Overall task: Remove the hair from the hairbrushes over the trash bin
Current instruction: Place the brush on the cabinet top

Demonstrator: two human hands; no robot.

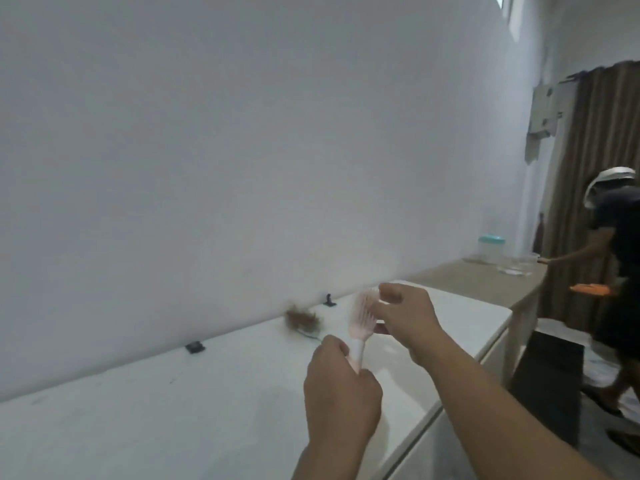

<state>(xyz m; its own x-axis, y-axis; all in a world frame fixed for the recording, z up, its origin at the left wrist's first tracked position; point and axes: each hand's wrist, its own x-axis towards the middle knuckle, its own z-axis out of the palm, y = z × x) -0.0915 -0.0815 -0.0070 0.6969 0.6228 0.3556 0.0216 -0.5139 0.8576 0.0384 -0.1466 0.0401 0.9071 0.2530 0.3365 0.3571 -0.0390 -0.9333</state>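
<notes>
Left hand [341,386] is wrapping tight around the handle of one pale pink hairbrush [360,318], holding it up above the white table [173,410]. Its arm is coming up from the bottom of the view, with the fist sitting low and the brush standing almost straight up, tipping a little to the right. Right hand [403,318] is reaching in from the lower right, its arm stretching long across the table edge. Its fingers are bending around the head of the brush, pinching at the bristles near the top. Both hands are holding the same brush, so one brush is showing. One brown clump of hair [303,320] is lying on the table by the wall, apart from the hands. Two small dark clips are sitting on the table, one [195,347] to the left of the clump and one [329,300] behind it. One dark bin [547,379] is standing on the floor to the right of the table
</notes>
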